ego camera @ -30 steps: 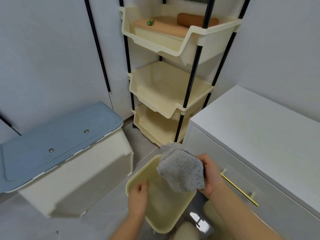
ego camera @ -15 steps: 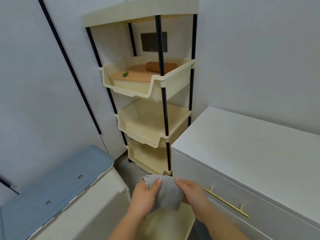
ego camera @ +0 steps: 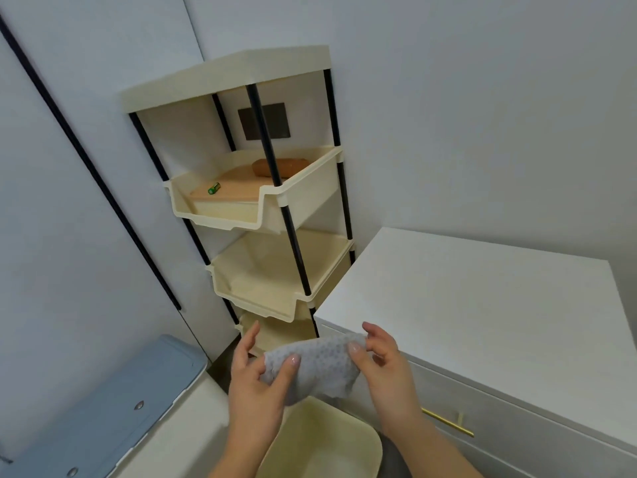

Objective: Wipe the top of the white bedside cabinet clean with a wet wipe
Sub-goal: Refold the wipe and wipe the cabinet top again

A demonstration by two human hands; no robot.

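Observation:
A grey dotted wet wipe (ego camera: 317, 365) is stretched between both hands, low in the middle of the view. My left hand (ego camera: 256, 377) pinches its left end with thumb and fingers. My right hand (ego camera: 382, 367) pinches the right end, just in front of the cabinet's near left corner. The white bedside cabinet (ego camera: 482, 298) stands to the right, its flat top bare, with a gold drawer handle (ego camera: 448, 422) on its front.
A cream basin (ego camera: 324, 443) sits on the floor below the hands. A cream tiered rack with black poles (ego camera: 272, 243) stands in the corner, holding a board, a brown roll and a small green item. A blue-lidded storage box (ego camera: 100, 415) is at lower left.
The view has tilted up and the hands have risen with the wipe. The wipe went from a bunched wad in the right hand to spread between both hands.

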